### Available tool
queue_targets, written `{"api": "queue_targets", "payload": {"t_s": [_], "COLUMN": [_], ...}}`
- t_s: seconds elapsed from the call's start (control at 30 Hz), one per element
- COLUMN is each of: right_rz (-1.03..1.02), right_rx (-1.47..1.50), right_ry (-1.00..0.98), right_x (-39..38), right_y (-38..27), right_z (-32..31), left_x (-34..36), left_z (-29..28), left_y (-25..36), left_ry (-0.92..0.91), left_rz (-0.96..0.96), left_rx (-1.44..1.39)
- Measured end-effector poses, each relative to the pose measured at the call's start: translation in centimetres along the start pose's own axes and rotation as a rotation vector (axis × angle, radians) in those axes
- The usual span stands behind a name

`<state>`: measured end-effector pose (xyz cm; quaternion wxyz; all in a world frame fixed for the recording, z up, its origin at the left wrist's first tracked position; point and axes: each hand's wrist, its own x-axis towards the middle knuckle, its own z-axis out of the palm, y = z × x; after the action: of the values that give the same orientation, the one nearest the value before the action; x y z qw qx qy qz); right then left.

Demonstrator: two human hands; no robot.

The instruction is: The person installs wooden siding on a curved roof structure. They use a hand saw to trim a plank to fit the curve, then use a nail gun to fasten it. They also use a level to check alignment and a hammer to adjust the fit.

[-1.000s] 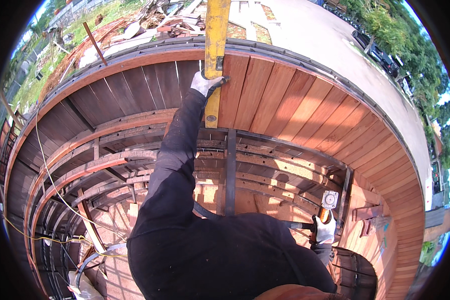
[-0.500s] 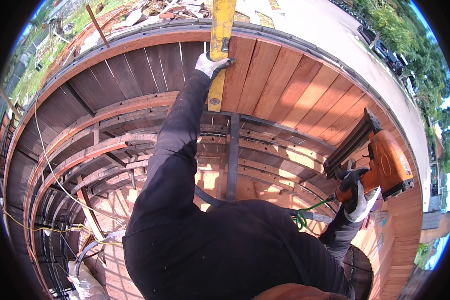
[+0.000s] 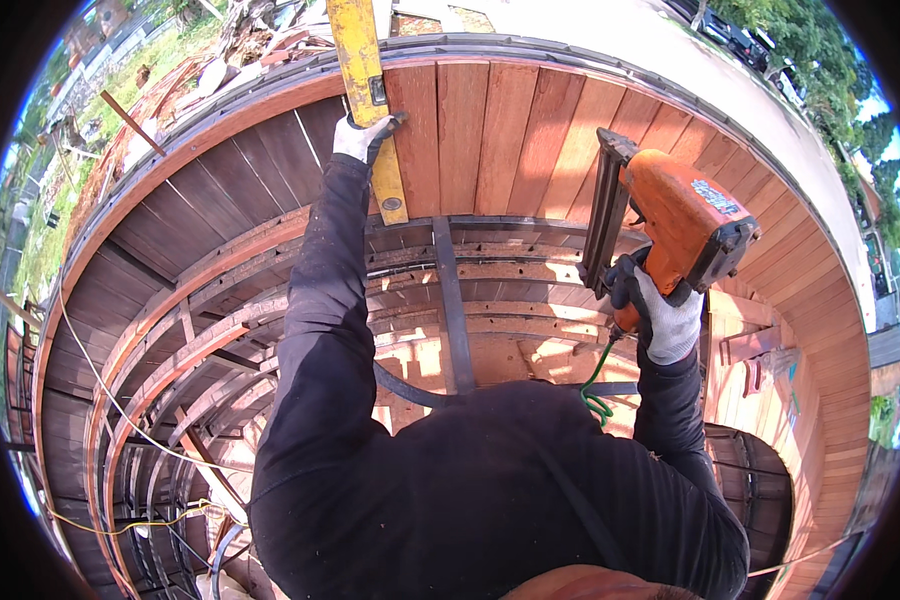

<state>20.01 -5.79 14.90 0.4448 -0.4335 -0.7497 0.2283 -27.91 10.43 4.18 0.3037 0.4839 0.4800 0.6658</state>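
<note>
My left hand [image 3: 362, 138], in a white and dark work glove, is closed around the edge of a yellow spirit level [image 3: 356, 45]. The level lies across the curved wall, along the edge of the reddish wooden planks [image 3: 463, 130]. To its left are dark planks [image 3: 260, 155] with light showing through narrow gaps. My gloved right hand [image 3: 660, 312] grips the handle of an orange nail gun [image 3: 688, 205]. The gun's dark nose points up toward the planks, apart from them. A green air hose [image 3: 592, 390] hangs from its handle.
Curved wooden and metal ribs [image 3: 220, 262] run below the planks, crossed by a dark upright bar [image 3: 452, 310]. A pale cord [image 3: 120, 405] and a yellow cord [image 3: 160, 520] stretch across the left side. Outside the rim are a pavement [image 3: 620, 30], scrap wood and trees.
The nail gun, in my right hand, has moved left and up, closer to the level. My left hand still holds the level; the whole view has shifted.
</note>
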Motion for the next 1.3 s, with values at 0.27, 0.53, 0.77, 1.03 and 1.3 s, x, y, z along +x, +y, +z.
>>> {"api": "queue_targets", "payload": {"t_s": [0.27,0.53,0.77,1.03,1.3], "right_rz": [-0.454,-0.500,-0.353,-0.164,-0.006], "right_rx": [0.435,0.467,-0.060,-0.542,-0.710], "right_ry": [0.371,0.437,0.037,-0.587,-0.735], "right_x": [5.0,6.5,3.1,2.3,3.2], "right_y": [-6.8,-6.7,1.1,9.0,10.8], "right_z": [-1.6,-1.0,4.7,12.1,15.7], "left_x": [-0.9,-0.7,-0.8,-0.1,-0.2], "left_z": [0.4,0.9,0.3,0.1,0.1], "left_y": [1.6,1.5,1.6,0.1,0.0], "left_ry": [0.024,0.016,0.026,0.031,0.044], "left_rz": [-0.027,-0.060,-0.076,-0.039,-0.077], "left_rx": [0.021,-0.047,-0.127,-0.017,-0.040]}}
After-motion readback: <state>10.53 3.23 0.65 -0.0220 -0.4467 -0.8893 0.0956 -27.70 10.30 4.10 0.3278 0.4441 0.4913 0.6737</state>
